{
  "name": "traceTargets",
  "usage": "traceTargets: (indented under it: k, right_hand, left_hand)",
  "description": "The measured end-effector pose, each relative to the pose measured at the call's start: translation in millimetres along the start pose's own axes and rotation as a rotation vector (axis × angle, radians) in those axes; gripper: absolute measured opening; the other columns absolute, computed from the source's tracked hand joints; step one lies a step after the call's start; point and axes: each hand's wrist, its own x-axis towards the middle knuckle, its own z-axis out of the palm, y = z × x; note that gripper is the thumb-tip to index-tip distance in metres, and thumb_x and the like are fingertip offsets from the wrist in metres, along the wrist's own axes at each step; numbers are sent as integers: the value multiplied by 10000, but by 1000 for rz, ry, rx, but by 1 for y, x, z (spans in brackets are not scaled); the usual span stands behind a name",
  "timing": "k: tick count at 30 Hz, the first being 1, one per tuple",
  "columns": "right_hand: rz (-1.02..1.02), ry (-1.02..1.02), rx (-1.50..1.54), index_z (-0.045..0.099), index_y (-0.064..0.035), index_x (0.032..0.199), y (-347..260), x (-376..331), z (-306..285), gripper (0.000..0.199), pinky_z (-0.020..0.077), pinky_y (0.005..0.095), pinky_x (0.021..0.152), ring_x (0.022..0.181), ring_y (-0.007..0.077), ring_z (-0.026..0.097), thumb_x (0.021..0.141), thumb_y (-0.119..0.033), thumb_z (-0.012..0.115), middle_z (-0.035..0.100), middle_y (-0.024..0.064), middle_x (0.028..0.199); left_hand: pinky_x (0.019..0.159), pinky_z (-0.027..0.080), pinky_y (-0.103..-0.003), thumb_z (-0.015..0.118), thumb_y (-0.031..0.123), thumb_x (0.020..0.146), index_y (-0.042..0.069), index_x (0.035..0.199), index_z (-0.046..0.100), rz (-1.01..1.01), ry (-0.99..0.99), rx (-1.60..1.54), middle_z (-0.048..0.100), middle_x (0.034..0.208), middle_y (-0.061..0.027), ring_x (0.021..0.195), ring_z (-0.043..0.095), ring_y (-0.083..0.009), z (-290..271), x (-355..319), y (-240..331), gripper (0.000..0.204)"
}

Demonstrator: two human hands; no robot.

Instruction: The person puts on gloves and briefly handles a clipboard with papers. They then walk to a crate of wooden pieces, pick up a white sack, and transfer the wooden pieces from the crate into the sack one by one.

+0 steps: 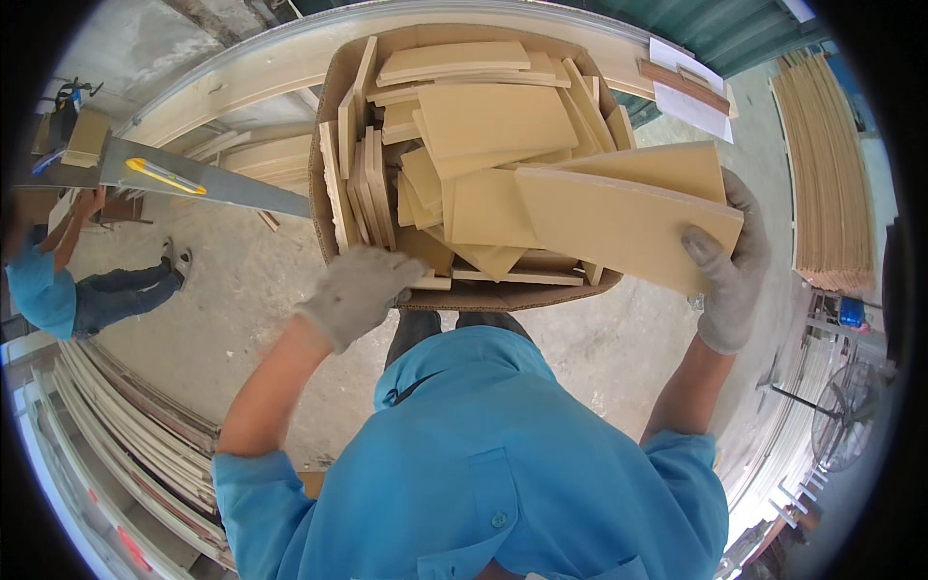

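A cardboard box filled with loose tan board pieces stands in front of me. My right hand, in a grey work glove, grips two long flat boards by their right ends. Its thumb presses on the front board, and the fingers go behind the rear one. The boards' left ends reach over the pieces in the box. At the box's near left corner is my gloved left hand, slightly blurred, with its fingers stretched over the rim and nothing visible in them.
To the left, a grey ledge carries a yellow utility knife. A co-worker in a blue shirt is at far left. Long strips lie at lower left. Tall stacked sheets and a fan stand at right.
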Motion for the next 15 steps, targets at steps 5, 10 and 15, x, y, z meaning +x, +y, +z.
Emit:
traceTargets:
  k: [5, 10, 15]
  right_hand:
    - [40, -10, -12, 548, 56, 1247, 2, -4, 2, 647, 498, 317, 912, 1051, 196, 627, 697, -185, 791, 634, 138, 1145]
    - [45, -35, 9, 559, 47, 1238, 0, 1, 6, 653, 495, 317, 916, 1053, 202, 625, 675, -185, 794, 636, 138, 1141]
    - [-8, -26, 177, 541, 52, 1256, 1, 2, 26, 677, 490, 332, 924, 1066, 204, 615, 676, -180, 803, 630, 137, 1154]
  left_hand:
    - [840, 492, -424, 612, 171, 882, 76, 1122, 643, -113, -279, -48, 665, 1040, -137, 979, 618, -331, 31, 8, -25, 260]
    - [830, 496, -415, 600, 211, 901, 71, 1102, 653, -67, -301, -139, 676, 1003, -131, 966, 620, -338, 43, 15, -24, 250]
    - [827, 504, -374, 629, 194, 895, 47, 1115, 652, -84, 105, -194, 678, 977, -131, 927, 640, -293, 27, 22, -28, 264]
